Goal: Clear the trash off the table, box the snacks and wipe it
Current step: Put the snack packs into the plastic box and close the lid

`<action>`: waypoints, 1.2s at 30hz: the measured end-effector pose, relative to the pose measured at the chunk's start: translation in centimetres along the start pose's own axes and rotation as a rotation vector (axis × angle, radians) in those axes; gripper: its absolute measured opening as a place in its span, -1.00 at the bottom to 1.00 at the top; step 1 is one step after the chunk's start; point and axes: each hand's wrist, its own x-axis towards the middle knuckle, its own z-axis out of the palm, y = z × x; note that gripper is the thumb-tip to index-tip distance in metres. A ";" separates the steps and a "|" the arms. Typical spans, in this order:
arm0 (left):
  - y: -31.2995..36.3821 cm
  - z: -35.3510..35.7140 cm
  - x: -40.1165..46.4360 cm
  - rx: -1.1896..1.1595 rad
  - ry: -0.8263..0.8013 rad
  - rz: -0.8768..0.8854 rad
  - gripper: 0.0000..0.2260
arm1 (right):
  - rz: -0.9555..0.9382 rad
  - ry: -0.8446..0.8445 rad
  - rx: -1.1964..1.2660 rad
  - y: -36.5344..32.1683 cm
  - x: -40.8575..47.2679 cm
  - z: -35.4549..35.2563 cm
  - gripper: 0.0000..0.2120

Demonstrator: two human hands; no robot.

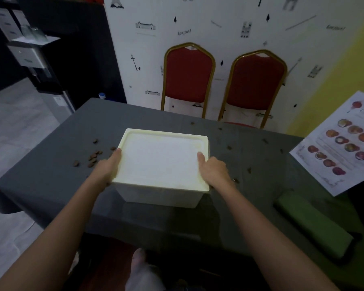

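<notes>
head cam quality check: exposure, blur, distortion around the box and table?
Head view: dim overall, the grey tablecloth and green cloth underexposed; the white lidded box is the brightest thing, its lid detail washed out. Motion blur softens the menu sheet and wall prints. Wide-angle distortion bows the table edges and forearms. Left hand and right hand stay readable.

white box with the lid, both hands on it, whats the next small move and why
Probably set the white plastic lidded box aside toward the table's clear edge. The left hand and right hand grip its sides, the lid is on, and brown crumbs remain scattered for wiping.
</notes>
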 end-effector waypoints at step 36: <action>13.8 -16.4 29.5 -0.191 0.091 0.261 -0.54 | 0.118 -0.340 0.772 -31.3 20.7 10.5 -0.65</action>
